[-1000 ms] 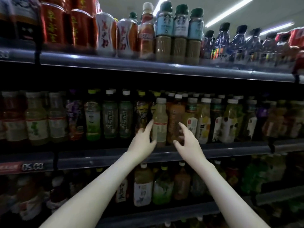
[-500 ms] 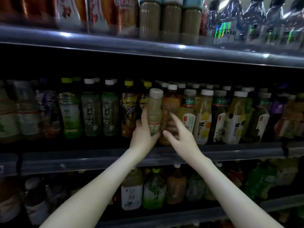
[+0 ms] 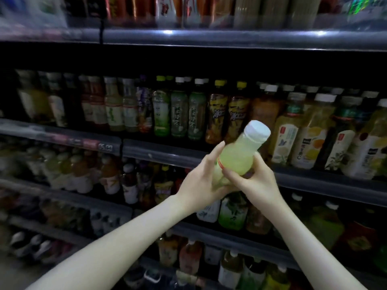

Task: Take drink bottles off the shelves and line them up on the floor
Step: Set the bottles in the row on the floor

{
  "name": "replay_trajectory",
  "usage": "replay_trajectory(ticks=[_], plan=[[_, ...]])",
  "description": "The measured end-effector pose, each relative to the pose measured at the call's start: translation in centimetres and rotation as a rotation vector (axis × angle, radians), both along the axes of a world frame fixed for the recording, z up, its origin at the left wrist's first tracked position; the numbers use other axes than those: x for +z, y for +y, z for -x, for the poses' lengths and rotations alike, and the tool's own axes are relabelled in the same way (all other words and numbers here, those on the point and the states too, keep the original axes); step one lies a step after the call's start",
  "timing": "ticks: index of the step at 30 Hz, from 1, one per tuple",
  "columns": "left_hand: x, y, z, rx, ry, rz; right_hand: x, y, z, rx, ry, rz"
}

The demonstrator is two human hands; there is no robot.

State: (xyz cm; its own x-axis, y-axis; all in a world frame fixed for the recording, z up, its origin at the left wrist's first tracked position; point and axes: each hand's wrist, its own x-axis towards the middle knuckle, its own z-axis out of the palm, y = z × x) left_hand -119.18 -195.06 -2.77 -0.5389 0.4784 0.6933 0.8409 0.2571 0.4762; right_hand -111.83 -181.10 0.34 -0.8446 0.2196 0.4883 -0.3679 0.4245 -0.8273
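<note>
Glossy clear plastic bottle (image 3: 238,158) (matt white cap (image 3: 257,130)), sheeny metal shelf edge (image 3: 230,38)

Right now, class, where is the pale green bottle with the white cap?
Head view, centre right: the bottle is tilted, held by the left hand and right hand in front of the middle shelf edge.

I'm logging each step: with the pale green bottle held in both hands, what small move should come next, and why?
Probably lower the pale green bottle toward the floor. The left hand and right hand both grip it, tilted and clear of the shelf, so setting it down remains.
</note>
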Motion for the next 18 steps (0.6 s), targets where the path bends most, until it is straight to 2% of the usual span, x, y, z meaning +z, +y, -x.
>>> replay_trajectory(ticks=[3,5,8,11,14,18], plan=[[-1.0,-3.5,-1.2,-0.135,-0.564,0.105,-1.8,-1.3,-0.9,0.129,-0.101,0.140],[-1.1,-5.8,-1.6,-0.179,-0.774,0.189,-2.5,-2.6,-1.2,0.204,-0.138,0.188],[-1.0,-8.9,-2.7,-0.110,-0.836,0.280,-3.3,-4.9,-0.8,0.315,-0.204,0.177],[-2.1,-11.8,-3.7,0.031,-0.829,0.265,-4.5,-7.9,0.3,0.399,-0.280,0.228],[-3.9,-15.0,-3.9,0.203,-0.813,0.231,-6.0,-12.1,1.7,0.404,-0.349,0.273],[-6.1,-21.6,-3.9,0.417,-0.779,0.215,-8.2,-19.3,3.4,0.364,-0.422,0.211]])
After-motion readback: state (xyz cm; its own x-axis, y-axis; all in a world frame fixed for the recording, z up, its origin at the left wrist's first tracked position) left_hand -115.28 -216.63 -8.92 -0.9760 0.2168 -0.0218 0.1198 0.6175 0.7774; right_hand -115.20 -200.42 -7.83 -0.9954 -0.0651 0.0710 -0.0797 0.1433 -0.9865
